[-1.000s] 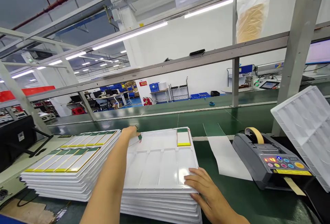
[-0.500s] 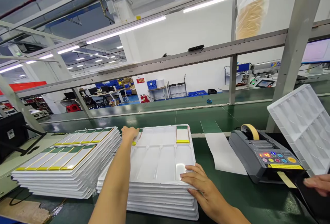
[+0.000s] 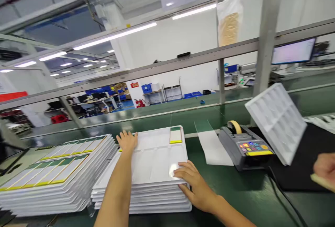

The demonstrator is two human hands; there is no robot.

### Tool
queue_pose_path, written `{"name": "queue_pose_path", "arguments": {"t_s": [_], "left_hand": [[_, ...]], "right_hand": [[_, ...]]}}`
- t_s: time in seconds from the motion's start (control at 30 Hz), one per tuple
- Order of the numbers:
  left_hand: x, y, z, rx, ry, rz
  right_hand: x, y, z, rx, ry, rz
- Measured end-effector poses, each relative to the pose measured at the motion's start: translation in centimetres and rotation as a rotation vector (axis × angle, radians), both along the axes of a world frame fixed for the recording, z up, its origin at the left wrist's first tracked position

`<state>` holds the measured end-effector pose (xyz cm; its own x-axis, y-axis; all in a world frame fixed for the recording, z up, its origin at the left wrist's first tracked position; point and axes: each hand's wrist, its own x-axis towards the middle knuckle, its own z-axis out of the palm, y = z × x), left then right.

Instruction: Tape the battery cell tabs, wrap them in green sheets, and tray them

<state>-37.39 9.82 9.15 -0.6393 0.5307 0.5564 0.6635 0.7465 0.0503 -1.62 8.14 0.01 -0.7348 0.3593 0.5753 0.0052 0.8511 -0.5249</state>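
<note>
My left hand (image 3: 127,142) lies with fingers spread on the far left part of the top white plastic tray (image 3: 150,166), with a yellow edge showing beneath it. My right hand (image 3: 191,180) clasps the tray's near right corner, fingers on top and thumb along the front. That tray tops a stack of white trays (image 3: 141,202). One flat pouch cell (image 3: 175,135) with a green band and yellow edge lies in its far right compartment. To the left stands a second stack of trays (image 3: 56,185), its top tray filled with similar cells.
An electric tape dispenser (image 3: 243,143) sits right of a white paper sheet (image 3: 213,146) on the green bench. A white tray (image 3: 276,122) leans upright on a black mat (image 3: 300,164). A co-worker's hand (image 3: 324,169) holds a pale strip at the right edge.
My view has swung right. My left hand now covers the small green-and-yellow item beside it, and the co-worker's hand has come in from the right with a pale strip.
</note>
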Motion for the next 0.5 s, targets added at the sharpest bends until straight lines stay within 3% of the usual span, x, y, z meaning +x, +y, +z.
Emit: {"name": "queue_pose_path", "arguments": {"t_s": [0.13,0.27,0.37,0.5], "left_hand": [[7.2,4.3,2.6,0.059,0.163,-0.305],[19.5,7.8,5.0,0.131,0.301,-0.746],[29.3,6.4,5.1,0.163,0.389,-1.094],[39.1,-0.2,2.0,0.282,0.582,-1.866]], "right_hand": [[0.1,-0.6,0.1,0.080,0.089,-0.058],[1.8,-1.6,-1.6,0.086,0.248,-0.265],[4.2,-2.4,-3.4,0.030,0.274,-0.363],[6.8,-2.6,-6.1,0.006,0.149,-0.567]]}}
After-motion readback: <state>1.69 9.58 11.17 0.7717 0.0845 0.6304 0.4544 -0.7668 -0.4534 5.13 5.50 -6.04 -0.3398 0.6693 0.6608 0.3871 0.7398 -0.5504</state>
